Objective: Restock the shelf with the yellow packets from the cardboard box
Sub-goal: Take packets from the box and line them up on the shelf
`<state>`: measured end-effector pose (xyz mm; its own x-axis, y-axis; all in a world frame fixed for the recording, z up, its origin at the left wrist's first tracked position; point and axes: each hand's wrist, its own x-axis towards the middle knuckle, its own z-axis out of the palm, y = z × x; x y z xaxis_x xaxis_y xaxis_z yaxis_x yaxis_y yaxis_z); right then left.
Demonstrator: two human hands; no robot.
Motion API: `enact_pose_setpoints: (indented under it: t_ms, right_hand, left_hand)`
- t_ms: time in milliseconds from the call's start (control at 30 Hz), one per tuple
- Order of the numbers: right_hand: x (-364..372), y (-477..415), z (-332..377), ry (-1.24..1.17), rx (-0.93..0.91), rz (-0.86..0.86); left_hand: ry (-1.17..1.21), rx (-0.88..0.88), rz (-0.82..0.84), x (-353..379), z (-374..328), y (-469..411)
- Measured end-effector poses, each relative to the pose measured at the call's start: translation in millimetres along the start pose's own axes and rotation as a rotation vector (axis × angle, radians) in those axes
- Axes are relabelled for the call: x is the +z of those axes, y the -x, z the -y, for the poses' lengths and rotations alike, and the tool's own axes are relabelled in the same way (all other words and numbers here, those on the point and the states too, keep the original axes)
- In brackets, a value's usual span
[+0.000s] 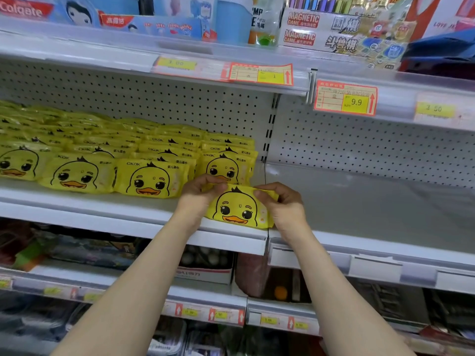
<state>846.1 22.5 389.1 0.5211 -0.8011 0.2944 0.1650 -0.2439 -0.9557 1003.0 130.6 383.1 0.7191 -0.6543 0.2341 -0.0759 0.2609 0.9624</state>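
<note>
Fingertips (221, 187) of the left hand (200, 194) and of the right hand (282, 204) pinch the top corners of 1 yellow duck-faced plastic packet (237, 210), upright on the front edge of the white metal shelf (123, 210), at 6 o'clock from the rightmost stocked row of matching yellow packets (227, 152).

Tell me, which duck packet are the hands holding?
The frontmost yellow packet, at the edge of the shelf. The left hand and right hand pinch its top corners; the other packets stand in rows behind.
</note>
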Motion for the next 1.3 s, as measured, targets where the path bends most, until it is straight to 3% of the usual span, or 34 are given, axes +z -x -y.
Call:
enact_pose_setpoints:
  t_ms: [200, 567, 1300]
  right_hand:
    - [-2.8, -2.1, 0.0, -0.016, -0.024, -0.040]
    - [-2.7, -8.5, 8.1, -0.003, -0.087, 0.070]
    - [-1.6, -23.1, -2.1, 0.062, -0.027, 0.086]
  left_hand:
    - [-0.113, 0.044, 0.027, 1.8, -6.5, -0.3]
    - [-0.599, 0.087, 0.387, 7.8, -54.3, -21.8]
    - [-0.980, 0.081, 0.358, 7.0, -63.9, -33.1]
